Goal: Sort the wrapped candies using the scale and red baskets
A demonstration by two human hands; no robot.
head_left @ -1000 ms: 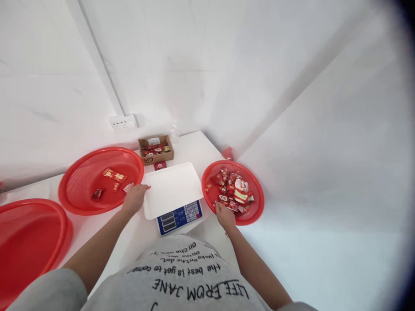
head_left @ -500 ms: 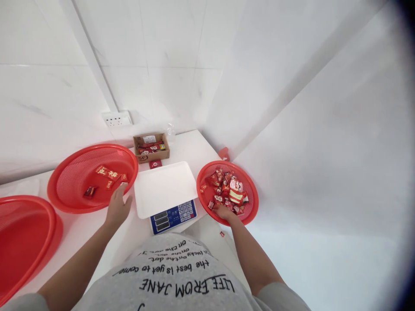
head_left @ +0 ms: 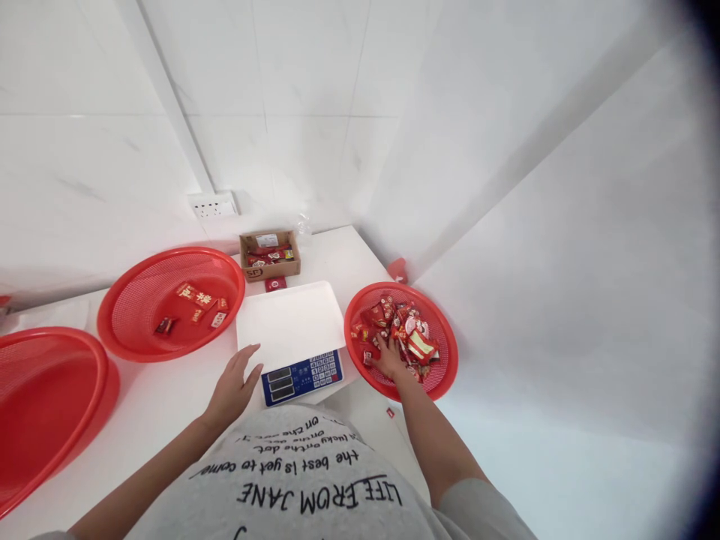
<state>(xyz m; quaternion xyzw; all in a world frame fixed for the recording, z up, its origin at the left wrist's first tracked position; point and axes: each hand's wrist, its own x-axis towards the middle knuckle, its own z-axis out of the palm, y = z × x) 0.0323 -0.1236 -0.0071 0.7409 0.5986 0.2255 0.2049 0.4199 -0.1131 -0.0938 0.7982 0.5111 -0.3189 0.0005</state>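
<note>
My left hand (head_left: 233, 382) is open and empty, fingers apart, at the near left corner of the white tray (head_left: 289, 322) on the digital scale (head_left: 302, 379). Inside the right red mesh basket (head_left: 450, 341), my right hand (head_left: 389, 360) reaches down with its fingers spread on a heap of small red wrapped packets (head_left: 388, 309). A larger packet with a cartoon figure (head_left: 421, 337) lies just right of those fingers. Several red packets (head_left: 196, 297) and a small pale one (head_left: 218, 319) rest in the left mesh basket (head_left: 112, 319).
Behind the scale a small cardboard box (head_left: 270, 268) holds red packets, with a red packet (head_left: 275, 284) in front of it. Another red basket (head_left: 104, 390) stands at the near left. A wall socket (head_left: 212, 205) is above the white table (head_left: 174, 397). A red scrap (head_left: 390, 412) lies below the right basket.
My left hand has left the left basket, moving right and nearer to the scale; the small pale packet now lies released there. My right hand has reached further into the packets.
</note>
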